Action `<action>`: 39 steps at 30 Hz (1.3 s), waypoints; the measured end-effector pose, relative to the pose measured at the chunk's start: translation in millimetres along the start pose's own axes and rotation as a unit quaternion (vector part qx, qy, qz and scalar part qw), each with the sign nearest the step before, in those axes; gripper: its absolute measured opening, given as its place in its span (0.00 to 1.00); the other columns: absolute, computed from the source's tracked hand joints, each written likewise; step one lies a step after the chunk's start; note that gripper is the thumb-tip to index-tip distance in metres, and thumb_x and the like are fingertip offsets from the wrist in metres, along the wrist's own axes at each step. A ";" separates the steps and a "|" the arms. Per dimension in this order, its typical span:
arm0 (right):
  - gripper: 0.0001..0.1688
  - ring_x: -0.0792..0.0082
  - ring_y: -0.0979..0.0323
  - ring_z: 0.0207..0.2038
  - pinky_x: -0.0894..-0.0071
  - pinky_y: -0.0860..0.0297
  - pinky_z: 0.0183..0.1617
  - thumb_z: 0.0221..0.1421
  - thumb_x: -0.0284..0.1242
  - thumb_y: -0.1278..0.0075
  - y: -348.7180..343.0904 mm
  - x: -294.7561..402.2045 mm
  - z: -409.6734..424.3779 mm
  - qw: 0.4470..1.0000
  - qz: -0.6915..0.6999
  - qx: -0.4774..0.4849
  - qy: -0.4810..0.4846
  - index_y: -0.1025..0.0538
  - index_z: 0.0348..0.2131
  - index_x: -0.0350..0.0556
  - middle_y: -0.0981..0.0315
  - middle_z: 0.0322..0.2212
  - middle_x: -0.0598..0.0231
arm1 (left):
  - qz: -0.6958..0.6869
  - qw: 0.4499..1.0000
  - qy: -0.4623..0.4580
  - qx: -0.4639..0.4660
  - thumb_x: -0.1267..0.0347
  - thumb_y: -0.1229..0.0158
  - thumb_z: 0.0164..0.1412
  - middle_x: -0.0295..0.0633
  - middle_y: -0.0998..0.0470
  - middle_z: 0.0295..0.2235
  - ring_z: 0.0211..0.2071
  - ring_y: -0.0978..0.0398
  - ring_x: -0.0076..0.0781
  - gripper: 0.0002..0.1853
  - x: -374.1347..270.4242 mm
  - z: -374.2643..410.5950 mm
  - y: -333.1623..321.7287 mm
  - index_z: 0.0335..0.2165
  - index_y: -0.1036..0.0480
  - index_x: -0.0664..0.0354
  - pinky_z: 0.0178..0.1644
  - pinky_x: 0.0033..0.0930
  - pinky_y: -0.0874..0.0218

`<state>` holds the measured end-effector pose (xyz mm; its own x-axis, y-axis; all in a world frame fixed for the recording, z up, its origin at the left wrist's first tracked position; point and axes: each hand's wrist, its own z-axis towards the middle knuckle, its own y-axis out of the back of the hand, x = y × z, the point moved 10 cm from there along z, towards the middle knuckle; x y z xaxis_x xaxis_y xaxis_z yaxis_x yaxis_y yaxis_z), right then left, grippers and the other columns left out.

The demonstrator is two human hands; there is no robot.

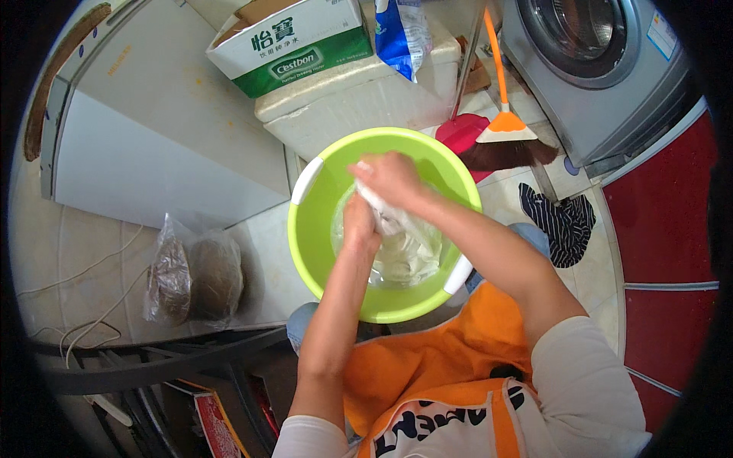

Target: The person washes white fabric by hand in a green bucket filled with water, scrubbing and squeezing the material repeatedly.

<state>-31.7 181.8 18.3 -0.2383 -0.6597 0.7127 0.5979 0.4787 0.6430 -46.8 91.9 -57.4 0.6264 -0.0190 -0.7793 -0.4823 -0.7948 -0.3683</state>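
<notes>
A lime-green plastic basin (309, 252) with white handles stands on the floor before me, with water in its bottom. Inside it my left hand (361, 220) and my right hand (392, 177) grip a wet white cloth (406, 246) close together, the right hand a little higher. The cloth's upper part runs between my hands, and its lower part hangs and spreads into the water. My fingers are closed on the cloth and partly hidden by it and by the backs of the hands.
A white cabinet-like appliance (172, 131) stands left, with plastic-wrapped round items (194, 275) below it. Behind the basin is a white chest (366, 97) bearing a carton (298, 46). At right are a broom (507, 129), a red dustpan (461, 134), striped cloth (558, 223) and a washing machine (601, 103).
</notes>
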 end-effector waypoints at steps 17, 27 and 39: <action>0.19 0.53 0.32 0.21 0.58 0.36 0.26 0.46 0.41 0.57 0.2 6.0 -5.6 1.000 0.009 0.024 -0.014 0.28 0.18 0.45 0.31 0.16 0.54 | -0.052 0.998 -0.005 -0.030 0.59 0.62 0.59 0.42 0.31 0.36 0.37 0.32 0.34 0.19 -2.1 3.7 12.7 0.40 0.36 0.64 0.40 0.35 0.39; 0.21 0.52 0.35 0.21 0.60 0.38 0.26 0.47 0.42 0.56 10.9 -26.9 -0.1 0.996 0.048 -0.043 -0.062 0.30 0.18 0.41 0.33 0.16 0.51 | 0.072 0.994 -0.060 0.053 0.59 0.61 0.58 0.41 0.32 0.39 0.39 0.33 0.30 0.21 -14.1 -10.2 -9.0 0.42 0.37 0.64 0.43 0.34 0.42; 0.17 0.63 0.31 0.26 0.70 0.37 0.30 0.44 0.37 0.50 -2.9 -28.9 -5.2 0.931 0.352 0.002 -0.091 0.31 0.26 0.39 0.30 0.23 0.54 | -0.026 0.997 -0.069 -0.028 0.63 0.58 0.58 0.42 0.31 0.35 0.35 0.32 0.30 0.13 -22.7 13.9 21.9 0.35 0.36 0.62 0.40 0.34 0.39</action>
<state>-22.5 196.4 -5.6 0.0858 -0.0718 0.9937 0.6531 0.7573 -0.0017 -80.1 83.3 -54.8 0.5568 0.1041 -0.8241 -0.4135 -0.8257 -0.3837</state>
